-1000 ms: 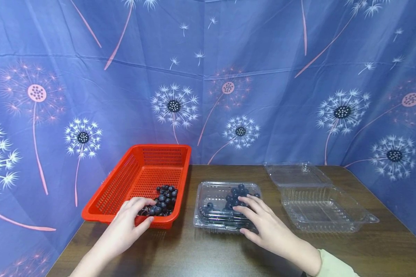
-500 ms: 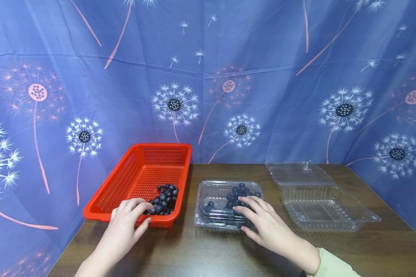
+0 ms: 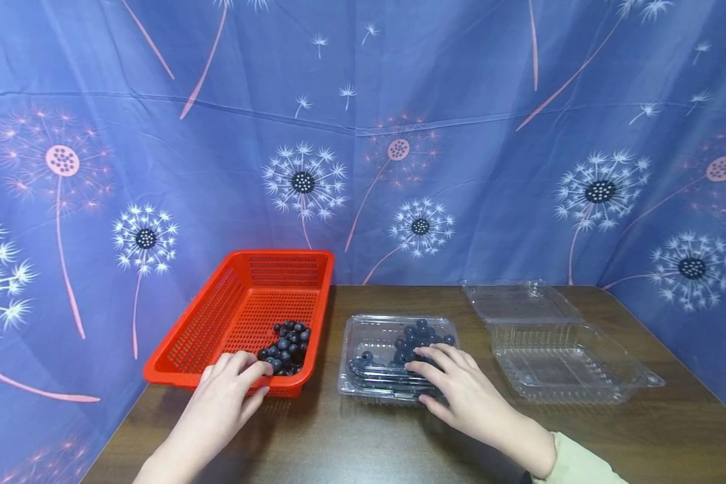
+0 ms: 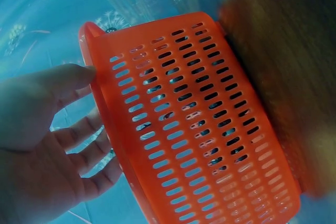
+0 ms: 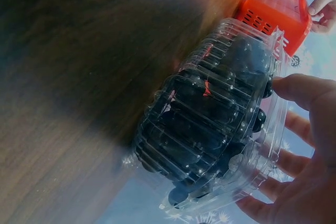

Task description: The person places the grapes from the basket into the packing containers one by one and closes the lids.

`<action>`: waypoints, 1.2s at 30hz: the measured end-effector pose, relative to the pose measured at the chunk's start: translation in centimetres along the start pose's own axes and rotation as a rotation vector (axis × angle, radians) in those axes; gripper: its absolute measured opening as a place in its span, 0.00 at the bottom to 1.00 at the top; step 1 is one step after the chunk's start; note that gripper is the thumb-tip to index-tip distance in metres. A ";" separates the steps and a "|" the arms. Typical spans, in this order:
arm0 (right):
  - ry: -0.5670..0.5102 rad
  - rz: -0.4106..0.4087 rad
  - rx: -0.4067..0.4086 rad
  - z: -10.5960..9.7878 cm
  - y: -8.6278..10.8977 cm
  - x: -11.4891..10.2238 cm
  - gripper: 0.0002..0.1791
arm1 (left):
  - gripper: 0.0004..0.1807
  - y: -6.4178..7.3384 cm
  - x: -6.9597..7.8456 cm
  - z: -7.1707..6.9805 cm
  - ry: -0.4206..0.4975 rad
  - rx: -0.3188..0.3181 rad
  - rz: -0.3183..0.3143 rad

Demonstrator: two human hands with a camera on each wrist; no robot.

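My left hand [image 3: 226, 393] is at the near rim of a red perforated plastic basket [image 3: 236, 296]. Its fingers reach over the rim beside a pile of dark grapes [image 3: 287, 346], while the thumb stays outside, as the left wrist view shows. No grape is visible in that hand; the fingertips are partly hidden. My right hand [image 3: 460, 390] rests with spread fingers at the right side of a clear plastic container [image 3: 363, 329], fingertips over the dark grapes [image 3: 408, 343] in it. In the right wrist view, grapes fill much of this container [image 5: 210, 93].
A second clear container [image 3: 556, 359] stands at the right with its lid [image 3: 520, 302] folded back. Everything sits on a brown wooden table [image 3: 339, 444]. A blue dandelion-print cloth [image 3: 490, 168] hangs right behind the table.
My left hand has shifted slightly down and back from the grapes, its index finger coming to the basket's near rim. The right hand stays in place on the container.
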State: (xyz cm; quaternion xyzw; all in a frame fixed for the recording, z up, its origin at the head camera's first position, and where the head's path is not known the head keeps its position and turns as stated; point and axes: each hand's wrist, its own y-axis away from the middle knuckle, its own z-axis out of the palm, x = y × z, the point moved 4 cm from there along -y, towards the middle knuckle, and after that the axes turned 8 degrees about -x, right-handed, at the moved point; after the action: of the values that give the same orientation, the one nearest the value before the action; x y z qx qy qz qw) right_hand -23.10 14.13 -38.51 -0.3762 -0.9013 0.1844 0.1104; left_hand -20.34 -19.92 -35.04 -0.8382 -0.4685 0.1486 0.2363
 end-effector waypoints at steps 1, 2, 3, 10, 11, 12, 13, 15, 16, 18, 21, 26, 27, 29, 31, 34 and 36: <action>0.001 -0.002 0.002 0.0 0.0 0.0 0.30 | 0.16 0.0 0.1 0.0 -0.008 0.003 0.007; 0.002 -0.004 0.002 0.0 0.0 0.0 0.30 | 0.16 0.0 0.2 0.0 -0.015 0.004 0.014; 0.006 -0.005 0.003 0.0 0.0 -0.1 0.30 | 0.16 0.0 0.2 0.0 -0.022 0.003 0.019; 0.017 -0.003 -0.004 0.0 -0.1 -0.1 0.31 | 0.17 -0.1 0.4 0.1 -0.058 -0.026 0.014; 0.019 -0.001 -0.005 0.0 -0.1 -0.1 0.31 | 0.18 -0.1 0.5 0.1 -0.061 -0.032 0.009; 0.020 0.001 -0.005 0.0 -0.1 -0.1 0.31 | 0.18 -0.1 0.5 0.1 -0.066 -0.039 0.003; 0.022 0.003 -0.004 0.0 -0.1 -0.1 0.31 | 0.18 -0.2 0.5 0.1 -0.070 -0.045 -0.003; 0.027 0.004 -0.002 0.0 -0.1 -0.2 0.31 | 0.18 -0.2 0.6 0.0 -0.078 -0.055 -0.014; 0.029 0.002 0.001 0.0 -0.2 -0.2 0.31 | 0.18 -0.2 0.6 0.0 -0.081 -0.060 -0.018; 0.033 -0.001 0.010 0.1 -0.2 -0.2 0.30 | 0.18 -0.3 0.6 0.0 -0.084 -0.067 -0.024; 0.034 -0.010 0.029 0.1 -0.3 -0.2 0.30 | 0.18 -0.3 0.6 -0.1 -0.083 -0.077 -0.031; 0.038 -0.009 0.040 0.4 -0.7 0.1 0.29 | 0.17 -0.3 0.6 -0.1 -0.077 -0.086 -0.040; 0.040 -0.006 0.039 0.5 -0.7 0.2 0.29 | 0.17 -0.3 0.6 -0.1 -0.077 -0.085 -0.040; 0.042 -0.001 0.035 0.6 -0.8 0.3 0.29 | 0.17 -0.3 0.6 -0.1 -0.075 -0.083 -0.038; 0.041 0.001 0.033 0.8 -1.0 0.4 0.29 | 0.17 -0.3 0.6 -0.1 -0.074 -0.080 -0.039; 0.039 0.005 0.029 1.0 -1.3 0.7 0.29 | 0.17 -0.3 0.6 0.0 -0.074 -0.081 -0.045; 0.041 0.010 0.022 1.1 -1.6 0.9 0.29 | 0.17 -0.3 0.6 0.0 -0.074 -0.084 -0.049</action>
State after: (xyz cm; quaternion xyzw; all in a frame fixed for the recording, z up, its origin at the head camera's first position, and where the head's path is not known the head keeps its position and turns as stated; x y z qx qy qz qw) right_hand -25.11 13.49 -38.75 -0.3830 -0.8949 0.1870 0.1321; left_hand -20.24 -19.28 -34.88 -0.8296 -0.5030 0.1540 0.1872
